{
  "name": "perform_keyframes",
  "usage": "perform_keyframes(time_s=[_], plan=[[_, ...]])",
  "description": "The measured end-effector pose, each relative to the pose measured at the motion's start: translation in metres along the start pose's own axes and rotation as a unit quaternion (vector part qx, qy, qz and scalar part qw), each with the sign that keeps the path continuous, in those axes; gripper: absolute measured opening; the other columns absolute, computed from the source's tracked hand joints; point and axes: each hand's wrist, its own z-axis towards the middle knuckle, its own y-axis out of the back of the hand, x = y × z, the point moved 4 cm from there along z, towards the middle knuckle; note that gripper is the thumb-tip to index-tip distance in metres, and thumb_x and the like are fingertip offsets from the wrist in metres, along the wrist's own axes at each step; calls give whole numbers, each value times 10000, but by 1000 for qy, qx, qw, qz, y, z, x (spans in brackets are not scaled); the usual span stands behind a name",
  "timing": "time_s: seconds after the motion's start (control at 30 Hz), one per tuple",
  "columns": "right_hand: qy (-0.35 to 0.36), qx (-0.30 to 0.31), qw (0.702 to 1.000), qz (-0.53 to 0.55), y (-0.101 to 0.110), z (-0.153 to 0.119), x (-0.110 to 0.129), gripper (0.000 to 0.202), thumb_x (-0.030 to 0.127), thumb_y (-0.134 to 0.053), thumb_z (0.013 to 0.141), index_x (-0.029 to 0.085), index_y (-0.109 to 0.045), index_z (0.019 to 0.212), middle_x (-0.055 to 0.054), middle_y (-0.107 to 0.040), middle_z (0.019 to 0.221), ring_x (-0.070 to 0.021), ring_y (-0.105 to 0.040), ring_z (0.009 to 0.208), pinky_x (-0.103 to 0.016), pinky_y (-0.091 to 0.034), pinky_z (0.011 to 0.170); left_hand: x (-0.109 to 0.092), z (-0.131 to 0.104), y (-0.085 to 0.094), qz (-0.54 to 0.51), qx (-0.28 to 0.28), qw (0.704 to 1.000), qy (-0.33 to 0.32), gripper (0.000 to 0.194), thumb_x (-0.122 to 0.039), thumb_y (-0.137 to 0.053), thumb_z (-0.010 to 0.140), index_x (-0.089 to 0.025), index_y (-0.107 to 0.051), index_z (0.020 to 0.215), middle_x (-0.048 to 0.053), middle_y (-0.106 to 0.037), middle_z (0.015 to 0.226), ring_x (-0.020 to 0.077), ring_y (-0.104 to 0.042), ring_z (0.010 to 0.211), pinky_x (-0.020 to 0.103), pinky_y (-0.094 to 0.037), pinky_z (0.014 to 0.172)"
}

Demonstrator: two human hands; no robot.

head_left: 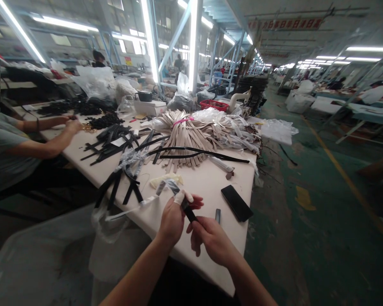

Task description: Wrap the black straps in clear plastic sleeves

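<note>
My left hand (175, 214), with white covers on some fingertips, grips a black strap (189, 211) over the near part of the table. My right hand (210, 238) pinches the strap's lower end between thumb and fingers. Beyond my left hand, clear plastic wrapping (169, 183) covers part of a strap and trails left towards a wrapped bundle of black straps (127, 170). A pale yellow scrap (158, 182) lies just behind. To the right of my hands are a small dark bar-shaped piece (217, 216) and a black phone (237, 203).
A large fan of beige straps (187, 140) fills the table's middle, with a long black strap (207, 152) across its front. Black pieces (105, 121) lie to the left, near a co-worker's arm (51, 142). A red basket (213, 104) stands behind. The white tabletop (210, 259) ends at my right.
</note>
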Motion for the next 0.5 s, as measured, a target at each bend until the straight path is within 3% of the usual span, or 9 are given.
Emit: perform_keyframes(time_s=[0.07, 0.13, 0.2, 0.23, 0.3, 0.37, 0.4, 0.5], plan=[[-17, -1, 1000, 12, 1, 1, -13, 451, 561, -449, 967, 151, -572, 826, 7, -587, 508, -101, -495, 353, -188, -364, 350, 12, -4, 4, 9, -10, 1000, 5, 357, -475, -590, 891, -140, -694, 823, 138, -760, 863, 228, -713, 681, 321, -553, 641], [-22, -7, 999, 28, 4, 2, -24, 484, 594, -455, 953, 150, -564, 794, 12, -557, 469, -103, -476, 331, -186, -341, 324, 34, -9, 7, 42, -3, 996, 79, 404, -513, -563, 894, -135, -704, 893, 81, -705, 634, 178, -606, 426, 300, -495, 469], [-27, -1, 998, 49, 7, 2, -33, 493, 620, -476, 937, 149, -562, 818, 16, -556, 464, -107, -479, 327, -184, -338, 320, 50, -10, 12, 38, 14, 990, 136, 414, -522, -569, 881, -137, -697, 962, 22, -612, 481, 161, -504, 308, 282, -418, 375], [-34, 10, 998, 58, 9, 1, -38, 492, 624, -484, 932, 147, -563, 844, 17, -566, 470, -106, -480, 325, -180, -333, 321, 54, -8, 14, 12, 22, 990, 140, 394, -503, -589, 870, -140, -688, 987, 30, -630, 505, 178, -550, 349, 291, -446, 402], [-51, 32, 996, 67, 11, -1, -48, 482, 616, -494, 932, 144, -566, 871, 14, -587, 482, -100, -475, 318, -172, -313, 322, 55, -1, 18, -62, 20, 992, 112, 336, -446, -629, 848, -147, -671, 996, 108, -743, 756, 238, -707, 621, 339, -554, 590], [-63, 40, 995, 68, 13, -2, -56, 471, 600, -492, 939, 142, -571, 862, 10, -599, 486, -98, -473, 315, -170, -299, 323, 58, 5, 22, -103, -7, 991, 84, 296, -423, -628, 848, -143, -660, 941, 161, -754, 1006, 270, -733, 859, 370, -571, 751], [-63, 36, 995, 65, 14, -1, -59, 473, 596, -490, 941, 142, -570, 832, 6, -598, 483, -100, -473, 317, -174, -299, 324, 63, 6, 22, -98, -17, 991, 90, 309, -439, -607, 861, -138, -658, 910, 168, -752, 1010, 267, -734, 845, 365, -573, 735], [-50, 23, 997, 57, 18, 3, -65, 505, 607, -484, 935, 150, -549, 729, 0, -576, 461, -104, -466, 320, -194, -309, 331, 88, 1, 20, -33, -20, 987, 159, 422, -529, -527, 892, -130, -663, 889, 95, -705, 638, 200, -625, 440, 307, -491, 451]])
